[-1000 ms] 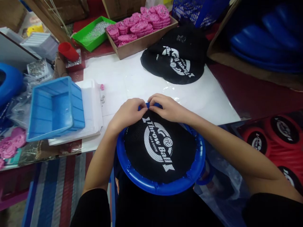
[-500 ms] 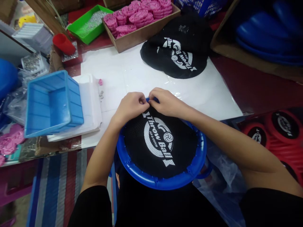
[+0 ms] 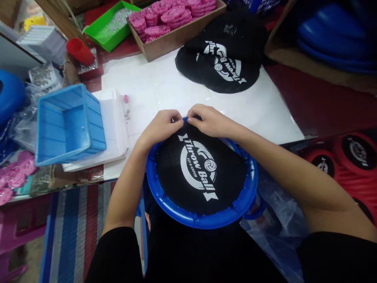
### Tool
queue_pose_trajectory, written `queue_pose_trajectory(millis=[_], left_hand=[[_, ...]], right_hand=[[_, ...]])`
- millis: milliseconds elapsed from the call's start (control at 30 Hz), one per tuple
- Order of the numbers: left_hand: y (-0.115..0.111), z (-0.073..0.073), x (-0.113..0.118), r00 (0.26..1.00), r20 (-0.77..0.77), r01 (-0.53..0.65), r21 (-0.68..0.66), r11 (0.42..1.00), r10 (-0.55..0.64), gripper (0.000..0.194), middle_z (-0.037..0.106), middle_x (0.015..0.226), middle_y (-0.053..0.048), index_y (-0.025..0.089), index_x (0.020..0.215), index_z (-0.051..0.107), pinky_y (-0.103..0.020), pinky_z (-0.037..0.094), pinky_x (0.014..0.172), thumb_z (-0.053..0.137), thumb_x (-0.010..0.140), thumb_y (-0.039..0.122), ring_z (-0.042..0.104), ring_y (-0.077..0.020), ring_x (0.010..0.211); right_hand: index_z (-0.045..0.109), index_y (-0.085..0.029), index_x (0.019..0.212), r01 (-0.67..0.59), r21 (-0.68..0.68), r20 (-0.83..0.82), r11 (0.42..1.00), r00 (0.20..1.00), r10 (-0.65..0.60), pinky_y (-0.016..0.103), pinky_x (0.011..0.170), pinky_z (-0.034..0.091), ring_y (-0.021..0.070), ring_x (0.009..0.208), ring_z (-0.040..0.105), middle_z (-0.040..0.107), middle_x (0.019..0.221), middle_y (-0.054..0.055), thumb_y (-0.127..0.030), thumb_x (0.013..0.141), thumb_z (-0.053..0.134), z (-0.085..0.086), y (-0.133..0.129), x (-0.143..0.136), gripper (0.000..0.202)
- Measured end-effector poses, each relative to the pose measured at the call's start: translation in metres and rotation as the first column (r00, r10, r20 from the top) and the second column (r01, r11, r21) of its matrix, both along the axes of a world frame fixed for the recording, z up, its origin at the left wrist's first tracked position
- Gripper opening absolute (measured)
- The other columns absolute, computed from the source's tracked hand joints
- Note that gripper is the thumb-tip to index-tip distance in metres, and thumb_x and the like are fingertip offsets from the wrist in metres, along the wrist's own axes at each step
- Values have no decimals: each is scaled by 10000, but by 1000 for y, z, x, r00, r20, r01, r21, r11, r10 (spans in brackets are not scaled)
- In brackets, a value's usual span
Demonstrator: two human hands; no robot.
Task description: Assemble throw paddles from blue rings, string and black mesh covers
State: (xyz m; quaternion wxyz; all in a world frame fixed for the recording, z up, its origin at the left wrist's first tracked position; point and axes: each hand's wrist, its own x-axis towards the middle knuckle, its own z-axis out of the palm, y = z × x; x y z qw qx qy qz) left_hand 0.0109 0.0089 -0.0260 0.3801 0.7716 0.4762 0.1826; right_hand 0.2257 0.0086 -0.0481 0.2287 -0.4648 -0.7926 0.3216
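A round blue plastic ring [image 3: 203,222] rests at my lap against the table's front edge. Across it lies black mesh fabric [image 3: 167,173] with a white "Throw Ball" print. At the far rim my left hand [image 3: 166,125] pinches the mesh edge between thumb and forefinger. Just to its right, my right hand [image 3: 207,120] has its thumb and forefinger pressed together on the mesh at the same rim. The fingertips of both hands nearly meet. At the upper right of the ring, a gap shows between mesh and rim.
Black printed mesh pieces [image 3: 212,70] lie on the white sheet [image 3: 147,86]. Behind are a cardboard box [image 3: 176,39] of pink parts and a green tray [image 3: 108,39]. A blue bin [image 3: 70,129] stands left; red discs [image 3: 356,153] are stacked right.
My fingertips have parted slightly along the far rim, the right hand shifting a little right. The view has tilted a bit; the ring and mesh otherwise look the same.
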Motion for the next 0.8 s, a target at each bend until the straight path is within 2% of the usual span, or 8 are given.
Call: queue_pose_trajectory(millis=[200, 400, 600, 700, 800], left_hand=[[-6, -4, 7, 996, -58, -63, 115, 991, 70, 95, 695, 759, -24, 176, 746, 670, -320, 438, 711, 616, 799, 234, 603, -165, 731], [-5, -1, 8, 994, -72, -80, 75, 994, 85, 78, 689, 720, -10, 180, 741, 681, -316, 415, 659, 641, 775, 238, 581, -156, 685], [7, 1, 6, 997, -80, -14, -29, 999, 11, 50, 668, 664, -2, 165, 703, 694, -309, 408, 618, 672, 742, 186, 539, -137, 618], [13, 1, 0, 997, -51, 46, -55, 997, -49, 101, 709, 709, -15, 160, 750, 744, -312, 465, 687, 680, 808, 212, 579, -146, 664], [6, 3, -9, 997, -6, 83, -5, 997, -83, 160, 779, 870, -33, 173, 899, 802, -327, 518, 816, 669, 900, 262, 651, -171, 794]], right_hand=[[612, -243, 793, 32, 47, 48, 998, 998, -34, 442, 971, 522, 266, 1000, 646, 720, 1003, 91, -175, 902, 619, -4, 1, -7, 128], [632, -247, 778, 29, -3, 69, 1000, 997, -29, 463, 944, 532, 274, 968, 646, 722, 974, 85, -160, 872, 646, 1, 5, -5, 129], [668, -242, 816, -50, -84, 20, 995, 998, 52, 477, 988, 525, 273, 1016, 679, 745, 1054, 82, -215, 907, 662, 7, 10, 4, 94], [698, -236, 840, -45, -84, -15, 995, 999, 44, 481, 999, 526, 277, 1030, 691, 764, 1059, 81, -248, 904, 669, 7, 8, 6, 71], [732, -223, 910, -21, -62, -72, 998, 997, 16, 491, 973, 535, 285, 1004, 703, 773, 1037, 91, -312, 939, 634, 6, 3, 11, 136]])
